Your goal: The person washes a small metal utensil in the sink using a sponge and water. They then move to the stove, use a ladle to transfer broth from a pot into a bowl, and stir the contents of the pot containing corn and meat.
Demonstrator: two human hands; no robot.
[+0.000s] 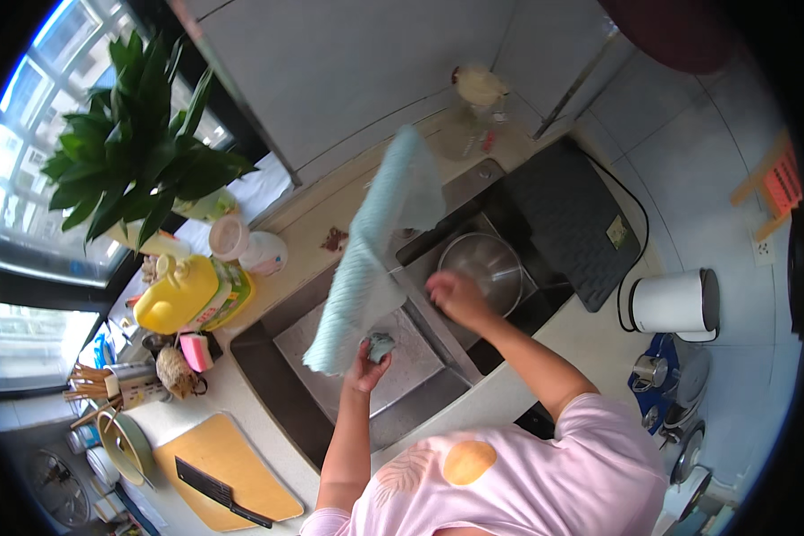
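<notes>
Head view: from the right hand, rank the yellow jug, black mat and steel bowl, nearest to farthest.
1. Steel bowl: in the right basin, close by the right hand.
2. Black mat: farther right.
3. Yellow jug: far left.

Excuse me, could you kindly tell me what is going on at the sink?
A person is working at a double sink. The left hand holds a small crumpled cloth over the left basin. The right hand, blurred, is beside a metal bowl in the right basin; whether it holds anything is unclear. A long pale blue towel crosses the view above the sink.
</notes>
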